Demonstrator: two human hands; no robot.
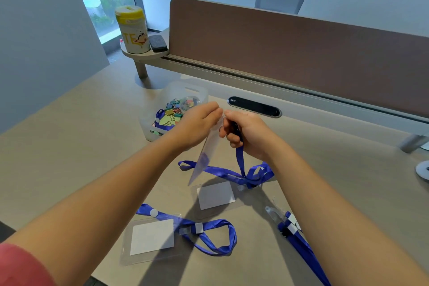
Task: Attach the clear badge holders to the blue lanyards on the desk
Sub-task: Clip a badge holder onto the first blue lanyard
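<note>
Above the pale wooden desk (97,146), the clear plastic badge holder (204,160) hangs tilted from the left hand (197,123), its top edge pinched between thumb and fingertips, its lower end pointing down toward the desk. Just beside it, the right hand (248,132) is curled round the end of a blue fabric lanyard (240,162), gripping it, with the fingertips of both hands almost meeting at the holder's top; whether the lanyard's clip has entered the holder's slot cannot be told. The strap drops from that fist to a tangle of blue ribbon lying on the desk below the hands. Three clear holders are in sight: the one in the air and two flat on the desk, each with a white card inside. The second clear badge holder (216,195) lies directly below the raised one, touching the ribbon tangle; the third clear badge holder (151,237) lies nearer the person and to the left of that, with a second blue lanyard (213,237) looped beside it and joined at its corner. A third blue lanyard (301,248) lies to the right of that loop, with a clear clip at its far end. Beyond the left hand stands a translucent plastic tub (153,123) holding coloured binder clips and another blue strap.
</note>
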